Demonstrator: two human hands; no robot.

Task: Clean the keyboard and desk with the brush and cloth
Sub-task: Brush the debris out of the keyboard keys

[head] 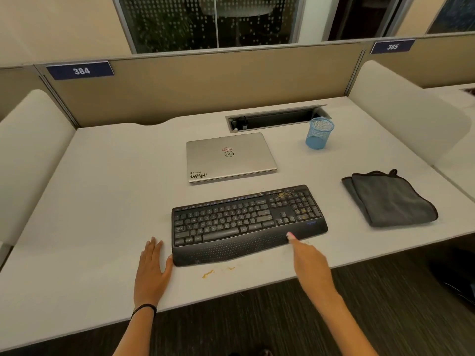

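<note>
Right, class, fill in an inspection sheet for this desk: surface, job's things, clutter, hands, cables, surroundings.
Surface: white desk, orange smear near its front edge.
Job's things: keyboard with yellow crumbs on its number pad; folded grey cloth to its right; brush not seen.
Clutter: closed laptop, blue mesh cup.
Hands: left hand flat on the desk beside the keyboard; right hand points one finger at the palm rest.
Cables: dark plug-like parts in the open cable tray; nothing seen on the desk.
Surroundings: partition with label 384, window behind.
</note>
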